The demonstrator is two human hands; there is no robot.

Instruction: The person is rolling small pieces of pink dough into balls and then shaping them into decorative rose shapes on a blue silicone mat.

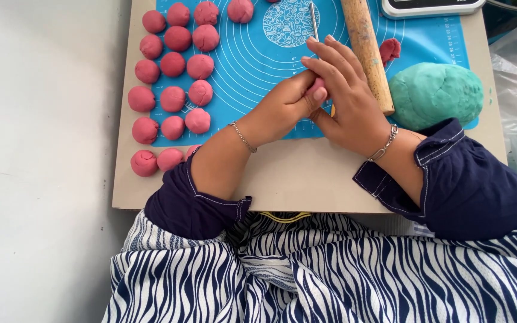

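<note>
Nearest the head camera lies a striped blue-and-white lap [330,275], then navy sleeves. On the blue silicone mat [258,60], the left hand [285,107] and right hand [345,101] press together, fingers closed around a small pink dough piece [319,84], mostly hidden between the palms. Pink dough balls [175,72] lie in rows at left; a wooden rolling pin [367,51] and a teal dough lump [437,94] sit at right.

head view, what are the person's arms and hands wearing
Both forearms are bare below pushed-up dark navy sleeves with white stitching on the cuffs. The left hand has a thin silver chain bracelet at the wrist; the right hand wears a chunkier silver link bracelet.
</note>
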